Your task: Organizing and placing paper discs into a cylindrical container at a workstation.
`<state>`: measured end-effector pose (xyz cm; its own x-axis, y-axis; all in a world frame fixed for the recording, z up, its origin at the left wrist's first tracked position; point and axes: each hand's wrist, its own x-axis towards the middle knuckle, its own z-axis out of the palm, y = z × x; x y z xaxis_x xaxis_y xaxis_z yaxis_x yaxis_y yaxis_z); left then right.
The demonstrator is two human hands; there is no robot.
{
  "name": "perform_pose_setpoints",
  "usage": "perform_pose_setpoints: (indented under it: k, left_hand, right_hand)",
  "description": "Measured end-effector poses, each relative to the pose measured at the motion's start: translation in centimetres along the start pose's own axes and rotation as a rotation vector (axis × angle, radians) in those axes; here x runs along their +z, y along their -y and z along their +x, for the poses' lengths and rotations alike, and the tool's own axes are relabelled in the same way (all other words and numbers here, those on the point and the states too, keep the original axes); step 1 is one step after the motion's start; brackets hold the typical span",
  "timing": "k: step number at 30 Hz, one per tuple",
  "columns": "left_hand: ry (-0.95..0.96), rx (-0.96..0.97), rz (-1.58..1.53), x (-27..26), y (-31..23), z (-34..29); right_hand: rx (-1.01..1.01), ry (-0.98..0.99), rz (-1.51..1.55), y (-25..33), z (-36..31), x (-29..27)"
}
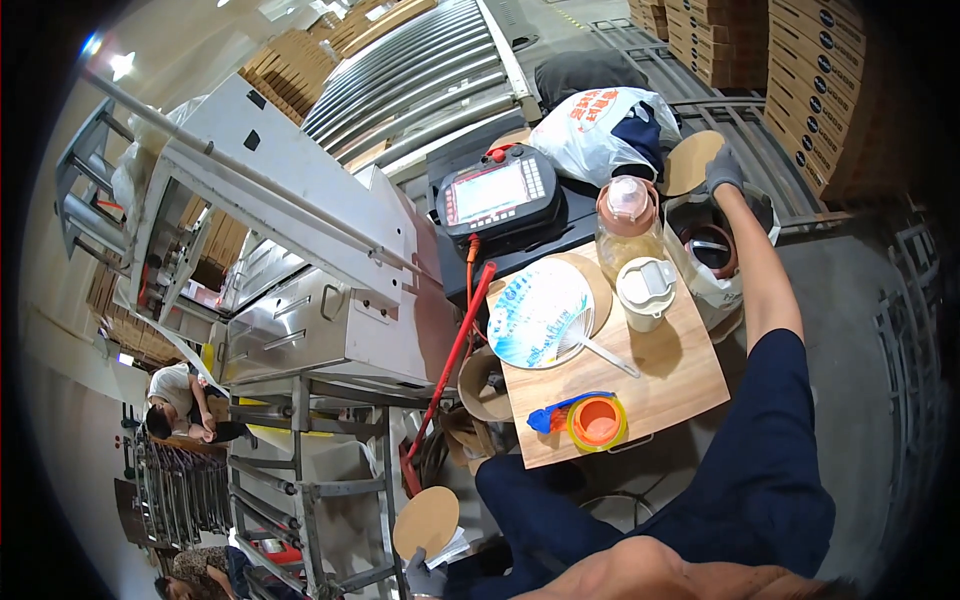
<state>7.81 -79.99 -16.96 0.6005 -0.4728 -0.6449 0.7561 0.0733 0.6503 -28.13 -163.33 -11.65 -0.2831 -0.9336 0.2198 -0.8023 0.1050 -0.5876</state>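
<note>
My left hand (426,575), in a grey glove, is low in the picture, its fingers closed on the bottom edge of a round brown cardboard disc (426,520). Something white, like sheets of paper (453,548), shows beside that disc. Stretched out to the upper right, my gloved right hand (724,170) grips the edge of another round cardboard disc (690,163). It is above a white bag (715,290) with a dark object inside. On the small wooden table (675,385) between my arms lies a white and blue hand fan (540,312), over a further brown disc (594,290).
A clear jug with a pink lid (628,215), a cream lidded cup (646,292) and an orange-yellow roll (597,423) stand on the table. Behind are a control pendant (495,195) and a plastic bag (595,130). A red bar (450,365) leans beside the table. Two people sit far left.
</note>
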Motion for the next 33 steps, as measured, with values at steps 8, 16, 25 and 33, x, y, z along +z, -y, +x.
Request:
perform_pose_setpoints:
  k: [8,16,25,33]
  left_hand:
    - [0.016,-0.045,-0.008,4.3,1.3,-1.7]
    - [-0.039,0.018,-0.117,-0.9,2.4,-0.1]
    - [-0.034,-0.005,-0.195,5.1,3.0,0.1]
    - [-0.013,-0.046,-0.224,2.7,2.7,0.2]
  right_hand:
    - [0.064,0.054,0.226,-4.8,3.5,2.7]
    - [0.178,0.160,0.690,-1.4,-2.4,1.5]
    - [0.421,0.376,0.936,-0.3,-4.0,2.1]
    - [0.339,0.251,0.671,0.4,-3.8,4.3]
